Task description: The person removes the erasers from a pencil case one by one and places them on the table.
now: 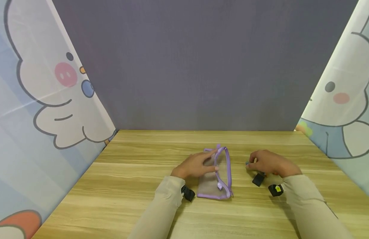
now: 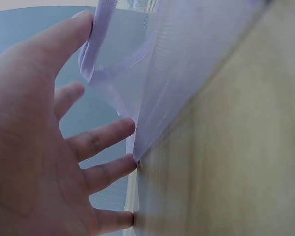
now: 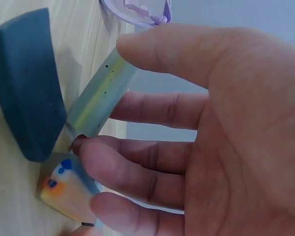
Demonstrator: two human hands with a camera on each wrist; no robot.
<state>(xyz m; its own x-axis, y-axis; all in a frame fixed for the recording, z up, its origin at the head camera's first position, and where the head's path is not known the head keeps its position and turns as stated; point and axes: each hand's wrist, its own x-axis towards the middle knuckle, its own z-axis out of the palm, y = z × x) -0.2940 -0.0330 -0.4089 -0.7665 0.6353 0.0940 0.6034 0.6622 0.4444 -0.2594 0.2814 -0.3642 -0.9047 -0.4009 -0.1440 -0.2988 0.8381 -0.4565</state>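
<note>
A mesh pouch (image 1: 207, 186) with purple trim and a zipper lies on the table, its mouth parted. My left hand (image 1: 196, 165) rests at it with fingers spread and mostly straight. In the left wrist view the thumb touches the zipper edge (image 2: 95, 46), and two fingertips meet the mesh. To the right of the pouch, my right hand (image 1: 267, 162) pinches a small pale blue and yellow bar (image 3: 101, 96) between thumb and fingers. Beside it on the table sits a dark block (image 3: 29, 83). A small piece with an orange and blue print (image 3: 69, 191) lies below the fingertips.
The wood-grain table (image 1: 127, 159) ends at a grey panel (image 1: 184, 66). Cartoon-printed cloths (image 1: 38, 93) stand on both sides. A small black device is worn at each wrist.
</note>
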